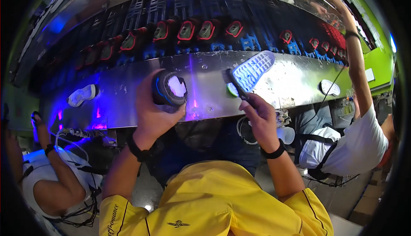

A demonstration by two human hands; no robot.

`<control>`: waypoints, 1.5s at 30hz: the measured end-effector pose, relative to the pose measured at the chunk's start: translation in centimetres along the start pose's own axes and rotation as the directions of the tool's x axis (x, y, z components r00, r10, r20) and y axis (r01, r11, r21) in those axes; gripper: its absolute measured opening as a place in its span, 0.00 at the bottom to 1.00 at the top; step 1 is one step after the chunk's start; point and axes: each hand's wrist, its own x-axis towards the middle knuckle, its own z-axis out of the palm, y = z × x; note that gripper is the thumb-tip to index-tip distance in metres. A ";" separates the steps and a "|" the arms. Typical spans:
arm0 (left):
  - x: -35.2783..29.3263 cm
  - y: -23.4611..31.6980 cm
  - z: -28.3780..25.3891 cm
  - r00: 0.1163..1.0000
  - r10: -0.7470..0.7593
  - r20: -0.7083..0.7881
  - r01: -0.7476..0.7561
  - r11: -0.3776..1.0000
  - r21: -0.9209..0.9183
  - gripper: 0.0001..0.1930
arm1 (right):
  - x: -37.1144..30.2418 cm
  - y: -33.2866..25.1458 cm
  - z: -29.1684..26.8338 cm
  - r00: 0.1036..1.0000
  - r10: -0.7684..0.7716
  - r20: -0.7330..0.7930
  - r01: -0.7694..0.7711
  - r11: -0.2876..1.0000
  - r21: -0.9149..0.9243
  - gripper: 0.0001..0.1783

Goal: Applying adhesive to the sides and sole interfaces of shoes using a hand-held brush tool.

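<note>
My left hand (147, 112) is wrapped round a dark shoe (162, 91) with a thin blue line on its side. The shoe's opening, pale inside, faces up, and it is held above the metal bench. My right hand (262, 118) is closed on a dark, narrow tool (241, 89) whose exact kind I cannot make out. That tool overlaps the near end of a pale shoe sole (253, 70), tread side up and brightly lit. Whether the tool touches the sole is unclear. A bit of green (232, 89) shows beside the tool.
The metal bench (209, 88) runs across in front of me. Beyond it, a dark conveyor (184, 11) carries several red-rimmed dark shoes (186, 30). Pale soles lie at left (82, 95) and right (329, 87). One person (55, 180) is at left, another (351, 146) at right, an arm stretched over the bench.
</note>
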 end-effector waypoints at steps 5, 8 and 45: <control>-2.5 0.2 1.5 0.986 0.118 0.121 -0.134 0.983 0.127 0.43 | -0.2 0.7 1.3 0.996 0.089 0.028 -0.085 0.989 -0.123 0.14; -3.9 1.3 1.2 0.962 0.208 0.174 -0.238 0.956 0.169 0.40 | 0.2 1.2 2.1 0.970 0.214 0.112 -0.213 0.977 -0.022 0.14; -6.8 1.5 2.5 0.964 0.217 0.156 -0.254 0.926 0.281 0.30 | -5.3 0.1 1.6 0.879 0.273 0.390 -0.366 0.912 0.186 0.12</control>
